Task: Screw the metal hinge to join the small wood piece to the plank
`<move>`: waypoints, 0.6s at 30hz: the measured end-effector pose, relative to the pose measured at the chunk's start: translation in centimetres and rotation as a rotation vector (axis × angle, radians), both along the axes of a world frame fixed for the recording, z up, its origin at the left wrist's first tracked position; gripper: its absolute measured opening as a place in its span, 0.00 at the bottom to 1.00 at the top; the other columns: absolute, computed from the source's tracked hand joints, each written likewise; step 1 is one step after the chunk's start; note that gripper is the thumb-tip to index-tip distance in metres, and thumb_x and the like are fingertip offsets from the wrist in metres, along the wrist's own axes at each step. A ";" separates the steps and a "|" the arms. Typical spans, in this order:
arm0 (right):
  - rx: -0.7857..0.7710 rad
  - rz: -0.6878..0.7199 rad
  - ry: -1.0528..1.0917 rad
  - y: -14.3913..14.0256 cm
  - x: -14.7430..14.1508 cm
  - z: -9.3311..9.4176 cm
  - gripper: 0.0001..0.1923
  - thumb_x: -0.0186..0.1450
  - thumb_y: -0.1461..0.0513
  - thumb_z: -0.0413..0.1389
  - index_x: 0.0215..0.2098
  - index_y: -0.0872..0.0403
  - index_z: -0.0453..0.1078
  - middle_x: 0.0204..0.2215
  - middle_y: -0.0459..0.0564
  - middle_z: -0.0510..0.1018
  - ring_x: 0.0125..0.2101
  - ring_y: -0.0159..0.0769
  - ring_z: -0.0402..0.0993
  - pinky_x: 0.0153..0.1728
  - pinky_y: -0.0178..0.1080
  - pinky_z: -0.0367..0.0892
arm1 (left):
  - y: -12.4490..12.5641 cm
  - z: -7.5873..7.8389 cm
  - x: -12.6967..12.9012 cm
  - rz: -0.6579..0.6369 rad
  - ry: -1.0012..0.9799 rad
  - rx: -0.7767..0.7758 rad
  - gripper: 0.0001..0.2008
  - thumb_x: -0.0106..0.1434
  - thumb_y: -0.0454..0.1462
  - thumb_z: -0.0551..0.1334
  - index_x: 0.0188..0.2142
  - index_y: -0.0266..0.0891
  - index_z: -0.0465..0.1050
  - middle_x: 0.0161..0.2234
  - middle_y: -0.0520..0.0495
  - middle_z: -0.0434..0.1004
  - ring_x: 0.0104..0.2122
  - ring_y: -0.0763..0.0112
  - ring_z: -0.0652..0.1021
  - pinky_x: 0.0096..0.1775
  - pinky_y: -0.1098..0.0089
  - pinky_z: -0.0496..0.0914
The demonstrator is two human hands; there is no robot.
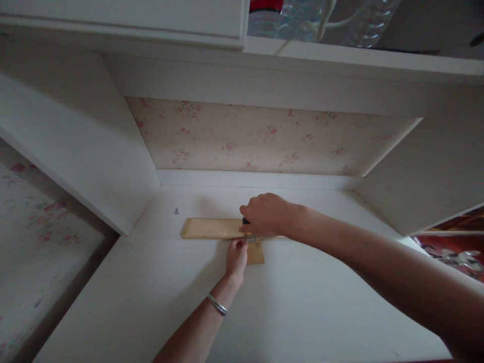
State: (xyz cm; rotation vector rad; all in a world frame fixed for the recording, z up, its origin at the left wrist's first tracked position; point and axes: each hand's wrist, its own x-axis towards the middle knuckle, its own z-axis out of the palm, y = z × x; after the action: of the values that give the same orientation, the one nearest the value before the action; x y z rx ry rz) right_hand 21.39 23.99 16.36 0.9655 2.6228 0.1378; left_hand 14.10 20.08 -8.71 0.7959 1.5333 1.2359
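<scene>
My right hand (266, 214) is closed around the dark handle of a screwdriver (245, 221), held upright over the wood. Just below it, my left hand (237, 257) pinches at the screwdriver's lower end; whatever small thing sits between those fingertips is too small to make out. A metal hinge (254, 239) lies where a long pale wooden board (212, 228) meets a short wooden piece (256, 253). My right hand and forearm hide part of the long board.
Small screws (176, 211) stand on the white tabletop (295, 302), left of the board. White side panels (75, 121) flank the recess. Overhead, a shelf (340, 63) holds clear plastic bottles (302, 20) and a pale cord. Floral wallpaper (242, 138) covers the back.
</scene>
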 end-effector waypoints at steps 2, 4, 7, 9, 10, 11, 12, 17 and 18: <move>0.035 -0.052 0.010 0.0 -0.2 0.0 0.27 0.63 0.47 0.45 0.41 0.60 0.71 0.33 0.64 0.75 0.36 0.55 0.73 0.30 0.47 0.65 | 0.0 0.0 0.0 0.000 -0.005 -0.002 0.11 0.54 0.42 0.59 0.32 0.35 0.71 0.28 0.48 0.72 0.29 0.70 0.68 0.31 0.72 0.59; -0.018 -0.038 0.044 0.1 -0.2 0.1 0.28 0.60 0.45 0.49 0.48 0.57 0.68 0.36 0.61 0.76 0.35 0.53 0.73 0.29 0.46 0.65 | -0.1 0.0 0.0 -0.005 -0.013 -0.001 0.12 0.54 0.43 0.59 0.32 0.35 0.71 0.28 0.49 0.72 0.28 0.70 0.68 0.30 0.72 0.58; -0.127 0.042 0.053 0.3 0.1 0.1 0.27 0.57 0.52 0.55 0.53 0.50 0.64 0.39 0.55 0.76 0.35 0.47 0.74 0.29 0.41 0.65 | 0.0 -0.1 0.0 -0.003 -0.019 0.017 0.13 0.54 0.44 0.59 0.31 0.35 0.71 0.28 0.49 0.71 0.28 0.71 0.68 0.30 0.72 0.58; -0.085 0.054 0.024 0.5 0.0 -0.1 0.21 0.59 0.53 0.53 0.47 0.54 0.69 0.36 0.58 0.76 0.35 0.47 0.74 0.30 0.41 0.65 | 0.0 -0.2 0.0 -0.001 -0.008 0.021 0.13 0.54 0.44 0.59 0.31 0.35 0.71 0.28 0.49 0.71 0.28 0.71 0.68 0.30 0.72 0.58; -0.040 0.041 0.014 0.6 -0.1 -0.2 0.21 0.61 0.51 0.50 0.43 0.56 0.72 0.34 0.61 0.76 0.35 0.49 0.74 0.30 0.43 0.65 | 0.0 -0.2 0.0 -0.001 0.003 0.018 0.13 0.54 0.44 0.59 0.31 0.35 0.72 0.28 0.49 0.72 0.28 0.71 0.68 0.30 0.73 0.58; 0.004 0.024 0.007 0.6 -0.3 -0.5 0.24 0.62 0.48 0.48 0.40 0.58 0.73 0.33 0.63 0.76 0.35 0.51 0.74 0.31 0.44 0.65 | 0.0 -0.2 0.0 -0.003 0.015 0.011 0.13 0.54 0.44 0.59 0.31 0.35 0.72 0.28 0.49 0.72 0.28 0.71 0.68 0.30 0.73 0.58; 0.038 0.008 0.006 0.7 -0.4 -0.7 0.28 0.62 0.45 0.44 0.37 0.59 0.74 0.32 0.65 0.76 0.35 0.52 0.74 0.31 0.45 0.65 | 0.0 -0.2 0.0 -0.005 0.027 0.001 0.13 0.54 0.44 0.59 0.31 0.35 0.72 0.28 0.49 0.72 0.28 0.71 0.68 0.30 0.73 0.58; 0.051 0.001 0.050 0.7 -0.3 -1.2 0.30 0.57 0.43 0.50 0.43 0.57 0.71 0.30 0.61 0.76 0.32 0.50 0.74 0.29 0.45 0.65 | 0.0 0.1 0.0 -0.017 0.047 0.008 0.13 0.55 0.43 0.58 0.32 0.34 0.72 0.29 0.48 0.73 0.29 0.71 0.69 0.29 0.73 0.59; 0.022 0.021 0.057 0.7 -0.2 -1.1 0.28 0.55 0.45 0.54 0.46 0.55 0.69 0.31 0.58 0.76 0.31 0.49 0.74 0.29 0.43 0.65 | 0.0 0.2 -0.1 -0.020 0.048 0.015 0.13 0.55 0.43 0.57 0.31 0.34 0.72 0.29 0.48 0.73 0.29 0.71 0.69 0.29 0.73 0.59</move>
State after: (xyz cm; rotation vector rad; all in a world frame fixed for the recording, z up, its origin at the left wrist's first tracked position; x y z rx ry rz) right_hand 21.17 24.69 15.27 0.9631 2.6898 0.1466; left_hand 14.04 20.05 -8.52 0.8537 1.5525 1.2227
